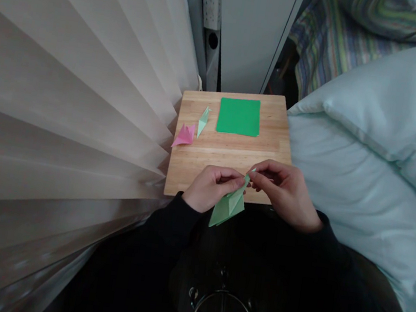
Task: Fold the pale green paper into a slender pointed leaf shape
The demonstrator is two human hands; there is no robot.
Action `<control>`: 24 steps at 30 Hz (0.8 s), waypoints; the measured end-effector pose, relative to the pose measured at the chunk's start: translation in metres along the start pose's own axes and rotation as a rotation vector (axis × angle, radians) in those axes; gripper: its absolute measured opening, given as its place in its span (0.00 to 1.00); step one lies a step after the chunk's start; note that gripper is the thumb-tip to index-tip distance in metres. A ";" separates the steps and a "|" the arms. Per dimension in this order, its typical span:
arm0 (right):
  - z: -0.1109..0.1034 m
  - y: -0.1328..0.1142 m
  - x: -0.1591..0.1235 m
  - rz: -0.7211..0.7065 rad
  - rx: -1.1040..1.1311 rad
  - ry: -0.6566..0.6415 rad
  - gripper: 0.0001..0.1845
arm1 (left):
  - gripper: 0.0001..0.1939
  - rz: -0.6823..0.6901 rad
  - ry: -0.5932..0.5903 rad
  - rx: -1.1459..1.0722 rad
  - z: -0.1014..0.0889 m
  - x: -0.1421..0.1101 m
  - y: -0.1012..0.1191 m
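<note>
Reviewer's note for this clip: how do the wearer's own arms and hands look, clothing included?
Both arms are in plain black or very dark long sleeves that reach about to the wrists, with no pattern or marking visible. The left hand and right hand are bare, with no gloves; no ring or watch can be made out.

Left hand (214, 187) and right hand (288, 192) nearly meet, both palms inward, thumbs and forefingers pinched, wrists bent.

On tabletop (231, 154): paper stack (239, 116) is lying rearward, two folded papers (203, 121) sitting left. Curtain (86, 82) is hanging left; bedding (346, 160) is lying right; cabinet (254, 33) is standing behind.
</note>
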State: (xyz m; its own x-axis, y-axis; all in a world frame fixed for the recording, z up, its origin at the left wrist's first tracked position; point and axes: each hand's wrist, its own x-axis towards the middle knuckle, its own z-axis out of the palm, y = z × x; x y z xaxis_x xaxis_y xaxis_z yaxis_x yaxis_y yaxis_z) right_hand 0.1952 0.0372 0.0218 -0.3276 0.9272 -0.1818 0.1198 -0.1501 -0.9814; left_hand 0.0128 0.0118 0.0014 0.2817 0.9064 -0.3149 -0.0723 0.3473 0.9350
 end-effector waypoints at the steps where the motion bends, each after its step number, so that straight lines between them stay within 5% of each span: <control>1: 0.000 0.000 0.000 -0.001 -0.002 0.011 0.17 | 0.14 0.016 0.015 0.012 0.000 0.000 -0.001; 14: 0.010 0.003 0.000 0.089 0.092 0.093 0.12 | 0.06 0.043 0.224 0.054 0.007 0.000 0.003; 24: 0.017 0.006 -0.001 0.110 0.163 0.115 0.16 | 0.04 0.078 0.270 0.069 0.010 0.000 0.001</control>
State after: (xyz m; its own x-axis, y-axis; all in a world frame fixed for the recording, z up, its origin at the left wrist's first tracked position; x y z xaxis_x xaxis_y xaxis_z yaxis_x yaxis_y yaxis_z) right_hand 0.1807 0.0296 0.0152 -0.2110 0.9339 -0.2887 -0.0071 -0.2969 -0.9549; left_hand 0.0218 0.0099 0.0041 0.0122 0.9641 -0.2652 -0.0158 0.2654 0.9640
